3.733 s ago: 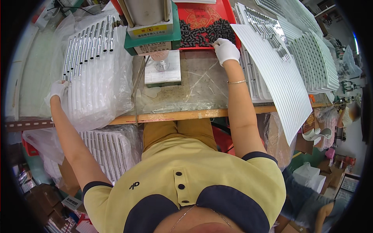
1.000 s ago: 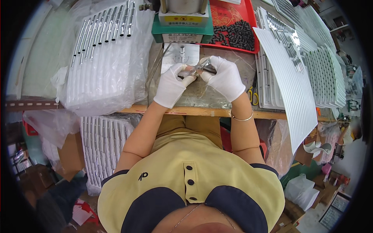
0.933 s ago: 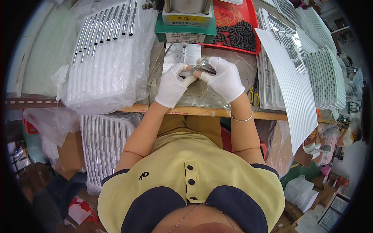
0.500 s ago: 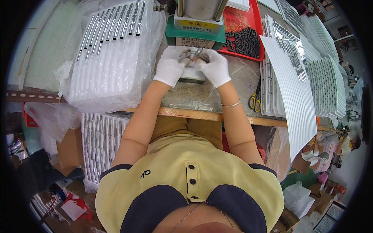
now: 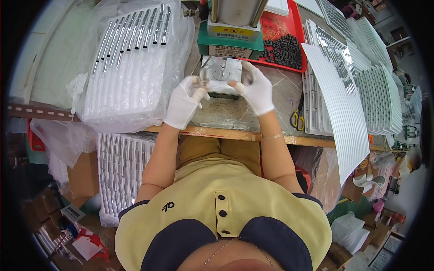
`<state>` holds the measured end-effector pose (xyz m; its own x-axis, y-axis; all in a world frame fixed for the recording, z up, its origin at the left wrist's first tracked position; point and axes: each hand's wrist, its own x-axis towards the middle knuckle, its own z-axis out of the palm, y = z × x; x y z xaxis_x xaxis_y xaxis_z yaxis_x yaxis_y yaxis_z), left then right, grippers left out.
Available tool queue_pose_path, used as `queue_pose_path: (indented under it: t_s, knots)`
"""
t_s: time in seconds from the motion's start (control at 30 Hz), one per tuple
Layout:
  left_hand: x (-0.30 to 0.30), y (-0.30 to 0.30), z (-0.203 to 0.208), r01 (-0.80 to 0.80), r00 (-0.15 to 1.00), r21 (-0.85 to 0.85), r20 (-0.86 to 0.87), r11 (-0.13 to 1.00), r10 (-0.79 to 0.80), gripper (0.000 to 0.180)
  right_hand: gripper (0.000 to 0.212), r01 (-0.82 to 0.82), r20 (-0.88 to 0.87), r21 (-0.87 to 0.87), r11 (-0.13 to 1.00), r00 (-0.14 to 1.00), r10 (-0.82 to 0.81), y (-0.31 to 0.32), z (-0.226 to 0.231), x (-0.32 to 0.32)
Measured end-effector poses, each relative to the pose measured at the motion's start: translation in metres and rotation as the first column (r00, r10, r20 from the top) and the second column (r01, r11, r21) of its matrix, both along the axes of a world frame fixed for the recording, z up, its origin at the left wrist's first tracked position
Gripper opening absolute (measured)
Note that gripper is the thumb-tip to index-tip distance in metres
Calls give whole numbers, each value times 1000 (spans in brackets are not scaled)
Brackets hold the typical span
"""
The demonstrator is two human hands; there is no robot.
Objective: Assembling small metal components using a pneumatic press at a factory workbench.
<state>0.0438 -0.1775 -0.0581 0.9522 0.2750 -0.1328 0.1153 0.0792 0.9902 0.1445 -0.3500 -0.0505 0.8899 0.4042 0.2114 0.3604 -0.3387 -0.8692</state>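
Observation:
On the bench stands a small press with a white-and-green block (image 5: pixel 231 43). In front of it lies a pale metal plate (image 5: pixel 229 77), with a short shiny metal tube (image 5: pixel 223 64) upright on it. My left hand (image 5: pixel 184 100), in a white glove with bare fingertips, is at the plate's left edge. Its fingers are curled, and a blurred greyish thing shows at their tips; what it is I cannot make out. My right hand (image 5: pixel 258 90), gloved alike, is at the plate's right side, thumb and fingers apart with nothing between them.
A red tray (image 5: pixel 289 18) of small black plastic parts (image 5: pixel 284 50) sits behind to the right. Yellow-handled scissors (image 5: pixel 297 119) lie near white ribbed sheets (image 5: pixel 339 113). Shiny tubes (image 5: pixel 135 34) rest on plastic-wrapped white padding (image 5: pixel 122 86) at left. The wooden bench edge (image 5: pixel 235 132) runs before me.
My hands were together over the plate and have moved apart, the left toward me and to the left, the right to the right. The plate and upright tube now show.

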Motion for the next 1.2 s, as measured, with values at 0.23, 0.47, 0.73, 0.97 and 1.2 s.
queue_pose_path:
  t_s: [0.23, 0.47, 0.73, 0.97, 1.2]
  knots:
    - [1, -34, -7, 89, 995, 229, 16, 969, -95, 26, 24, -145, -343, 364, 920, 898, 277, -6, 5, -25]
    - [2, -56, -10, -273, 953, 684, 287, 676, 95, 29, 22, 68, -358, 266, 962, 933, 33, -3, 11, -42]
    - [-6, -34, -6, 323, 935, -520, 47, 791, -351, 38, 28, 226, -463, 881, 416, 590, 661, -53, -1, -10]
    - [-6, -56, -33, 252, 819, -892, -10, 375, -574, 30, 36, 381, -306, 916, 125, 464, 832, -12, -23, -24]
    - [-40, -38, 41, 575, 780, -20, -289, 818, -555, 19, 49, 431, -155, 901, -39, 406, 901, -26, -16, -5]
